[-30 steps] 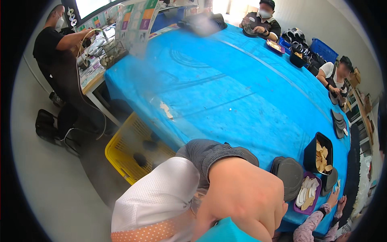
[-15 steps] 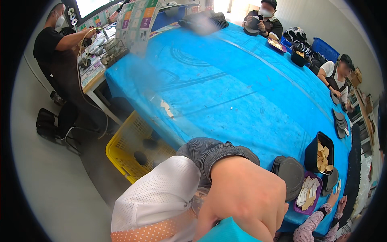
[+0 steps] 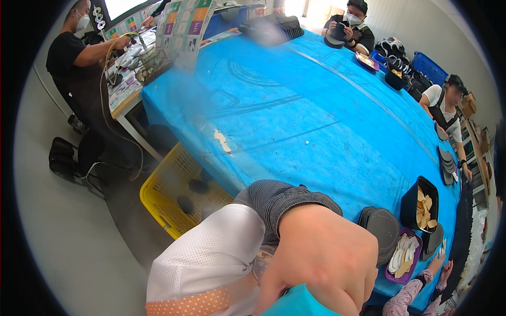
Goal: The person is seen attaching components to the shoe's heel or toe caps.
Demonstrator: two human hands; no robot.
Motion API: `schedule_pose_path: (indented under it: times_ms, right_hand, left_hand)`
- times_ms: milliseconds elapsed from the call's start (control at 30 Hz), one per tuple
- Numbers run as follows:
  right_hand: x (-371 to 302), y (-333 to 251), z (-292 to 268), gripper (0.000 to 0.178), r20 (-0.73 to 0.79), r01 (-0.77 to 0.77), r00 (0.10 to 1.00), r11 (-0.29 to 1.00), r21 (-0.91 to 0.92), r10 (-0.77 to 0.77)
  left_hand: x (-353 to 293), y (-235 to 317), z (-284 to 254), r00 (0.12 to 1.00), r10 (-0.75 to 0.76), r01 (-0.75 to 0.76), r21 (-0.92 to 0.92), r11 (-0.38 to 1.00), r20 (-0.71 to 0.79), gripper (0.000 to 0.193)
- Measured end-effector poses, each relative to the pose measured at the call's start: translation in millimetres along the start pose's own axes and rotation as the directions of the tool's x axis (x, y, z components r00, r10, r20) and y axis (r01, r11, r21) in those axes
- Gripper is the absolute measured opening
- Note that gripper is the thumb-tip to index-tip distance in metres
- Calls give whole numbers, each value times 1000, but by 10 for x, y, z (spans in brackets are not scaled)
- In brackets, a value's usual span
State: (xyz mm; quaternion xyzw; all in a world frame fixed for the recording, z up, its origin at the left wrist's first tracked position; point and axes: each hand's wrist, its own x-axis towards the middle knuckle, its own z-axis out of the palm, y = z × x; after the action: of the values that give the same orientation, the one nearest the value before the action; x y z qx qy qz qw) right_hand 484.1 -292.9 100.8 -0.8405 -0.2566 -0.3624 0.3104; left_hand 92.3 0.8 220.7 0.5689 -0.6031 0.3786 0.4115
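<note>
At 5 o'clock, very close to the lens: left hand (image 3: 329, 253), back uppermost, bent down from a grey-striped cuff (image 3: 276, 205) and white mesh sleeve (image 3: 211, 250). Fingers mostly hidden below the knuckles; cannot tell whether clenched, released or grasping. Turquoise piece (image 3: 298, 304) near 6 o'clock, overlapping the hand's lower edge; grip on it unclear. Right hand outside the view, its fingers unreadable.

Left hand's pose much as half a second ago; whole view slid slightly rightward.

Biggest change toward 2–3 o'clock: co-worker in a white top (image 3: 450, 102), both hands over the table before, now has one arm stretched down beside a grey stack (image 3: 447, 165). At 1 o'clock, masked co-worker (image 3: 352, 29) holds a dark piece (image 3: 341, 30) up, higher than a second ago.

Unmoved on the blue-covered table (image 3: 284, 126): dark insole-shaped stack (image 3: 382, 231) and purple tray (image 3: 389, 269) of pale pieces, both 4 o'clock; black bin (image 3: 408, 209) of tan pieces, between 3 and 4. Pink-sleeved co-worker's hands (image 3: 437, 262) by the tray. Yellow basket (image 3: 153, 196) between 8 and 9, dark lumps inside.
</note>
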Motion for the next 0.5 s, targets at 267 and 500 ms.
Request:
schedule_pose_path:
  times_ms: [267,500]
  right_hand:
    - [-28,-4,6,30,-1,-9,1000,1000,3,9]
    - [4,24,30,30,1,-5,1000,1000,9,5]
  left_hand:
    - [1,15,-16,1000,-10,10,-2,1000,8,74]
    - [6,16,-8,1000,-7,7,2,1000,1,74]
